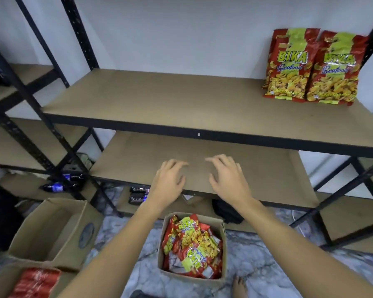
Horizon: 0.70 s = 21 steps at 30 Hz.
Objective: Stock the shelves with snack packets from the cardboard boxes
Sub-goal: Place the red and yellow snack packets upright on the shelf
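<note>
- Two red-and-yellow snack packets (310, 65) stand upright side by side at 1 o'clock, at the right end of the upper shelf (159, 97). Each reads "BIKA" in yellow-green letters with "Seafood" in blue script beneath; the smaller print lower down is too fine to read.
- An open cardboard box (193, 246) sits on the marble-patterned floor (256, 254) at 6 o'clock, packed with more packets of the same kind lying jumbled; "BIKA" shows on several.
- A second box (54, 231), at 8 o'clock, is open, its inside showing only bare cardboard.
- A third box (33, 282), at 7 o'clock, holds red packets; their writing is blurred.
- The left hand (169, 180) is at centre, in front of the lower shelf (267, 168), palm down, fingers spread and loosely bent, holding nothing.
- The right hand (229, 177) is just beside it, apart from it, fingers likewise spread and gently curved, holding nothing. Whether either hand touches the shelf I cannot tell.
- Dark wrapped items (138, 195) lie on low shelving at 8 o'clock; labels unreadable.
- A bare foot (239, 287) shows at 5 o'clock.
</note>
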Each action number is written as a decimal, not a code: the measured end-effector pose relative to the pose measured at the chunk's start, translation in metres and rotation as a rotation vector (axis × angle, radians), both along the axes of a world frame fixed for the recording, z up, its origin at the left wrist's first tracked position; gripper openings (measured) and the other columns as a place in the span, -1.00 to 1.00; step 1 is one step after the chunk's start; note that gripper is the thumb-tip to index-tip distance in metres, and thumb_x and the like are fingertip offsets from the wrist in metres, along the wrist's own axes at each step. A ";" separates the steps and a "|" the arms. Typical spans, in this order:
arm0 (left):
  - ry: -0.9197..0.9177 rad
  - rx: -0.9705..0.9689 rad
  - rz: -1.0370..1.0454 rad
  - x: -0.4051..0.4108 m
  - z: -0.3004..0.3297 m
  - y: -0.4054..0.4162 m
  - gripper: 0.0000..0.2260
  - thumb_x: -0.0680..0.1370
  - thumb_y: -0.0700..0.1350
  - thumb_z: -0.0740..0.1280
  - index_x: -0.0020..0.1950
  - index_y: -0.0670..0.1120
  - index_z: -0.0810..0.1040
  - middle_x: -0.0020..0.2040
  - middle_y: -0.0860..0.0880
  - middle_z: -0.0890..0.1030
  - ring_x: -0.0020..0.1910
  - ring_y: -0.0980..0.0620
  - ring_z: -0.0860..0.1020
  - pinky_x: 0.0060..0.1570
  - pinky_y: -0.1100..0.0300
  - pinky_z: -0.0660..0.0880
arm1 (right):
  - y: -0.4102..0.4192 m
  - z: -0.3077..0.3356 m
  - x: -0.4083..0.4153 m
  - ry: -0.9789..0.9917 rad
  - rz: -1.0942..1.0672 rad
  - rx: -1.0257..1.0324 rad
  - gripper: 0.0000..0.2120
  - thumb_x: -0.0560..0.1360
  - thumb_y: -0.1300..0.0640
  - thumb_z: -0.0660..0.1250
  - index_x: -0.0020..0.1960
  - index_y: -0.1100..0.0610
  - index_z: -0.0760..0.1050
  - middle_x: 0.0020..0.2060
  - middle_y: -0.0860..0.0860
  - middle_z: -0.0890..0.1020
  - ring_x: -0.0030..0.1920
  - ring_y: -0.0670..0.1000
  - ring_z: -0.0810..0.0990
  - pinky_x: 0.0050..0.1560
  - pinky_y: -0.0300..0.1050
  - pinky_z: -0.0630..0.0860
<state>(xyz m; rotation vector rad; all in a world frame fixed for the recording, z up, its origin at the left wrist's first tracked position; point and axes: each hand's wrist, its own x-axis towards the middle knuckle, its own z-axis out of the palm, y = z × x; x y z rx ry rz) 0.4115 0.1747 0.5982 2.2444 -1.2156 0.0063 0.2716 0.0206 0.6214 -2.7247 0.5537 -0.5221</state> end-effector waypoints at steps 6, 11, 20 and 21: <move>0.161 0.152 0.080 -0.012 -0.071 0.039 -0.66 0.54 -0.17 0.36 0.31 -0.01 0.52 0.21 -0.03 0.54 0.20 -0.06 0.46 0.23 -0.04 0.44 | 0.016 -0.074 -0.027 0.264 -0.012 0.117 -0.59 0.58 0.09 0.27 0.43 0.01 0.40 0.29 -0.05 0.47 0.34 0.03 0.40 0.33 -0.01 0.30; 0.264 0.215 0.146 -0.029 -0.134 0.060 -0.70 0.52 -0.19 0.38 0.25 -0.01 0.56 0.17 -0.05 0.57 0.16 -0.14 0.50 0.14 -0.04 0.49 | 0.014 -0.145 -0.041 0.475 -0.036 0.165 -0.55 0.58 0.06 0.27 0.46 -0.02 0.36 0.32 -0.03 0.43 0.32 0.05 0.39 0.27 -0.01 0.36; 0.493 0.353 0.305 -0.045 -0.275 0.058 -0.67 0.59 -0.14 0.32 0.36 -0.02 0.48 0.24 -0.08 0.52 0.21 -0.14 0.45 0.13 -0.07 0.49 | 0.001 -0.309 -0.049 0.731 0.002 0.265 -0.51 0.59 0.03 0.27 0.49 -0.04 0.29 0.44 -0.01 0.37 0.39 0.09 0.38 0.30 0.04 0.40; 0.503 0.355 0.317 -0.044 -0.290 0.054 -0.66 0.59 -0.14 0.31 0.36 -0.02 0.47 0.25 -0.08 0.52 0.22 -0.15 0.45 0.13 -0.06 0.48 | -0.002 -0.327 -0.049 0.751 0.029 0.266 -0.51 0.59 0.03 0.27 0.50 -0.04 0.28 0.44 -0.02 0.36 0.39 0.09 0.38 0.30 0.04 0.40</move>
